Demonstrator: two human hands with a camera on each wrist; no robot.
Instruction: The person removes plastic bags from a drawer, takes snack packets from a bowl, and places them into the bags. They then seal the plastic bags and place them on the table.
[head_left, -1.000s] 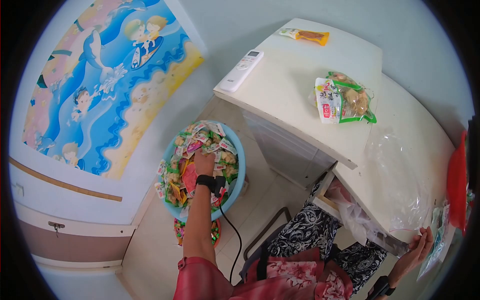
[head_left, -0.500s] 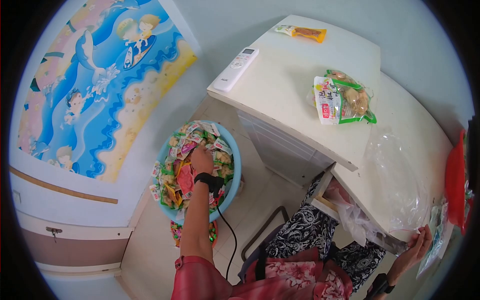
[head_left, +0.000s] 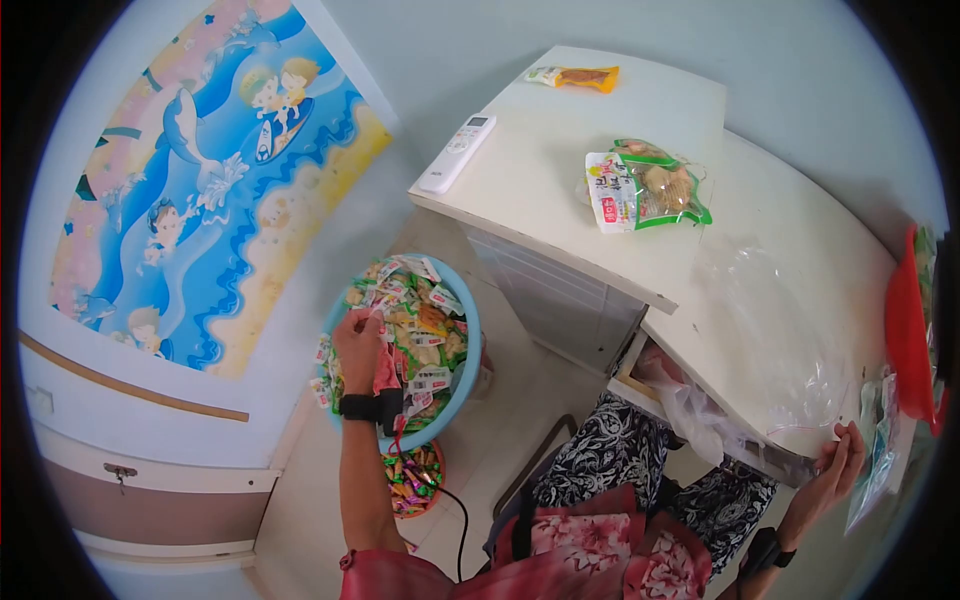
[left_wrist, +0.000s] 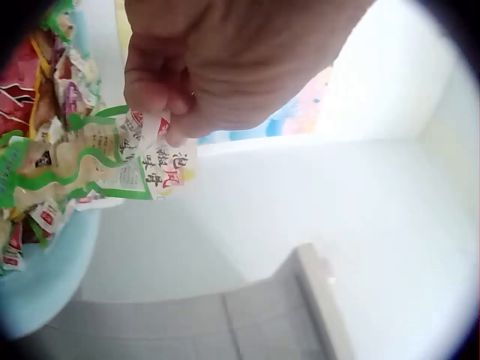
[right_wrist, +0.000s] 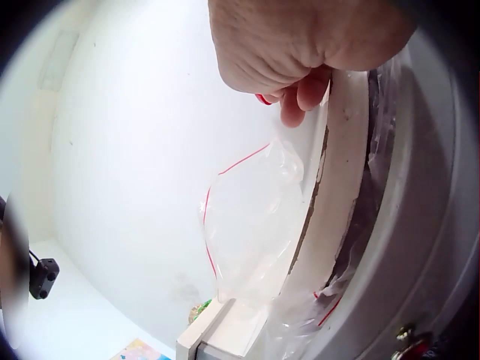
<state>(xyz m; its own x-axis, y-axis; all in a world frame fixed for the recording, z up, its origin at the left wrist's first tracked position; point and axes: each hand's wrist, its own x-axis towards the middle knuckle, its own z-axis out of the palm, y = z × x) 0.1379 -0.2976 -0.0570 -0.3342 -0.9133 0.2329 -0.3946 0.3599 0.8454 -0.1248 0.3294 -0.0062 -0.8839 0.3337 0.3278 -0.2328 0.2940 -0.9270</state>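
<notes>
Green-edged packet (left_wrist: 94, 161), pinched by left hand (left_wrist: 225, 64), grip narrow — right hand (right_wrist: 307, 49) relaxed, near clear bag (right_wrist: 247, 217).

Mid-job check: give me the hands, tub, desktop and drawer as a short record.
left_hand: left hand pinches a snack packet by its white end
right_hand: right hand at the desk edge, beside a clear bag; contact unclear
tub: blue tub, heaped with packets
desktop: remote, yellow-ended packet, green-edged packets, clear bag
drawer: open drawer, plastic bags inside

Left hand (head_left: 357, 345) now nearer the blue tub's (head_left: 470, 345) left rim, packet (left_wrist: 94, 159) in grip
</notes>
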